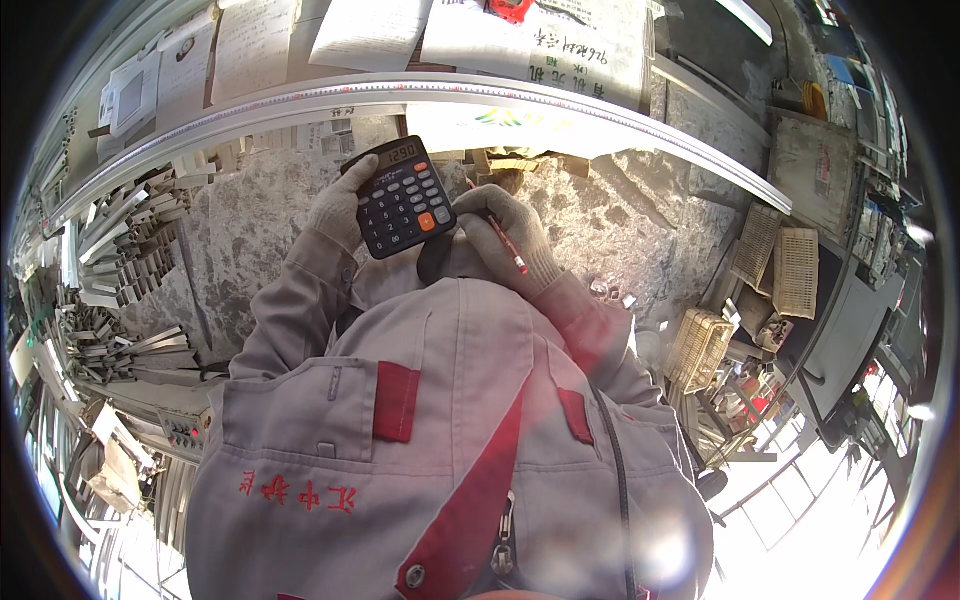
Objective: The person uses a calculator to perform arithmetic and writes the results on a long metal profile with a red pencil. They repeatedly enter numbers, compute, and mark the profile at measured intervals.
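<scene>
A dark pocket calculator [402, 200] with grey and orange keys is held up in front of my chest, its small display lit with digits. My left hand [340, 208], in a pale glove, grips its left edge, the thumb lying on the face beside the display. My right hand [505, 232], gloved too, is curled close to the calculator's lower right corner. A red pencil [508, 246] is held in it, slanting across the fingers. Whether the right hand touches the calculator I cannot tell.
Beyond my hands a long white rail [430, 92] with a measuring scale spans the bench. Handwritten papers [370, 32] and a red tape measure [510, 10] lie behind it. Metal profile offcuts [135, 245] are piled at left; plastic baskets [797, 272] stand at right.
</scene>
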The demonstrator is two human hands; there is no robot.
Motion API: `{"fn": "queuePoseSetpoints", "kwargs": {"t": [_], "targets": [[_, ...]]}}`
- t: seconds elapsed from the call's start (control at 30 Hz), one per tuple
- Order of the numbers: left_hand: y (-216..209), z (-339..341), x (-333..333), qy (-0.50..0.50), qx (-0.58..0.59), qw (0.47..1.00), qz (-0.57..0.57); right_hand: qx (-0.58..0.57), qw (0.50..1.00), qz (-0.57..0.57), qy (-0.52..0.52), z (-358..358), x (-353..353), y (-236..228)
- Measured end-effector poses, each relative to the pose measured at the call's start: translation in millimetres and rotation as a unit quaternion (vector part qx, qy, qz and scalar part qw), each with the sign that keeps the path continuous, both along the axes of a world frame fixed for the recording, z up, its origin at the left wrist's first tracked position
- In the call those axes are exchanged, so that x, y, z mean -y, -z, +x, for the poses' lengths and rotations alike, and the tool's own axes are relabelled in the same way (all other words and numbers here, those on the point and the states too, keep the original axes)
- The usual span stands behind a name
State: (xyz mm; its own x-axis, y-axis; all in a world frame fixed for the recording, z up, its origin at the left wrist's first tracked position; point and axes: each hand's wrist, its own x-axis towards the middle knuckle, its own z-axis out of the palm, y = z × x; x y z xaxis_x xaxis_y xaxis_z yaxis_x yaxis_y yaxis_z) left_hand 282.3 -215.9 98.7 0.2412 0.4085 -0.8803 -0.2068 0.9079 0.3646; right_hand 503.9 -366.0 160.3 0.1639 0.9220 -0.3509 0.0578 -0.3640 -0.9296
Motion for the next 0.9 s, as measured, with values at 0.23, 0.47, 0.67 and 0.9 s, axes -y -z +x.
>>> {"fn": "queuePoseSetpoints", "kwargs": {"t": [0.23, 0.47, 0.67, 0.9], "targets": [[-4, 2, -2, -0.001, 0.01, 1.0, 0.005, -0.033, 0.999, -0.024, 0.009, 0, 0, 2], [-17, 8, -4, 0.0, 0.018, 0.999, -0.03, -0.018, 0.999, -0.032, -0.01, 4, -2, -3], [-17, 15, -2, -0.014, 0.054, 0.995, -0.077, -0.04, 0.997, -0.064, 0.002, 8, -3, -3], [-9, 14, -6, 0.019, 0.018, 0.999, -0.033, -0.068, 0.996, -0.061, 0.008, 12, -4, -1]]}}
